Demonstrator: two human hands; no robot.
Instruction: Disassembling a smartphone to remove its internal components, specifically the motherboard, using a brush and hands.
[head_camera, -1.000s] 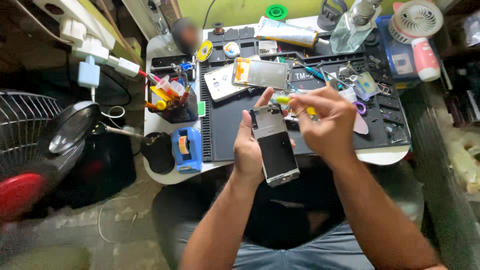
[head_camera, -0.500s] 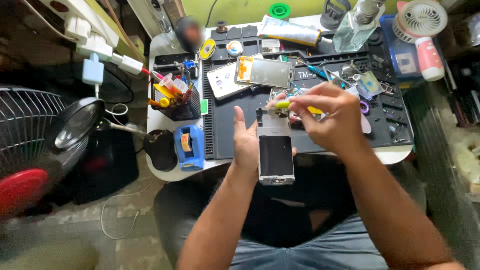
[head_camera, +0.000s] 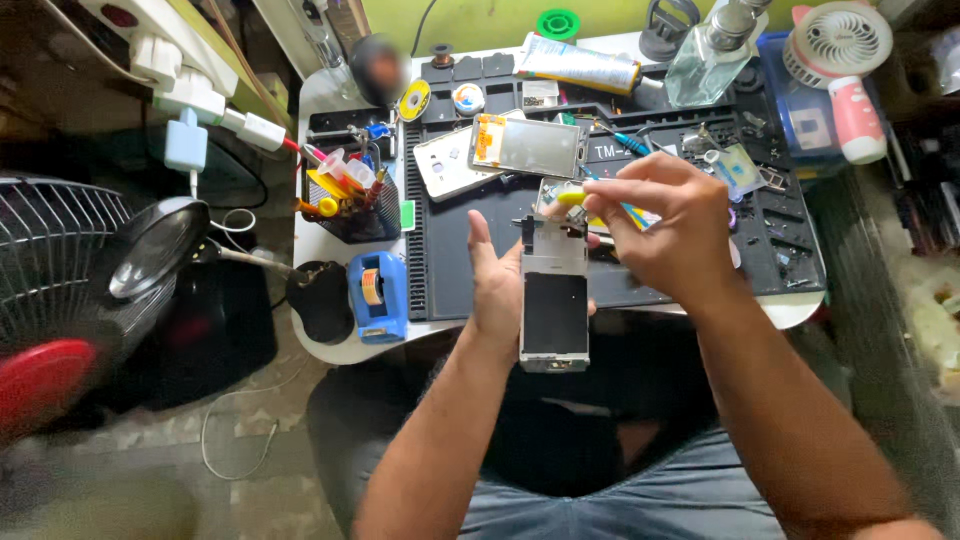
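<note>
The right hand (head_camera: 665, 235) pinches a yellow-handled tool (head_camera: 580, 200) in closed fingers, its tip at the top edge of an opened phone frame (head_camera: 554, 300). The left hand (head_camera: 497, 285) cradles that frame from behind, thumb raised and fingers wrapped round its back, just above the dark work mat (head_camera: 450, 270). Two more phone parts lie on the mat beyond: a screen panel (head_camera: 528, 146) and a pale back cover (head_camera: 445, 162). One blue tape dispenser (head_camera: 377, 295) sits left, one long tube (head_camera: 580, 66) at the back, beside one clear bottle (head_camera: 712, 55).

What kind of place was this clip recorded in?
Likely a small phone repair bench: a black work mat strewn with phone parts, an opened phone frame in the left hand, and a blue tape dispenser.
</note>
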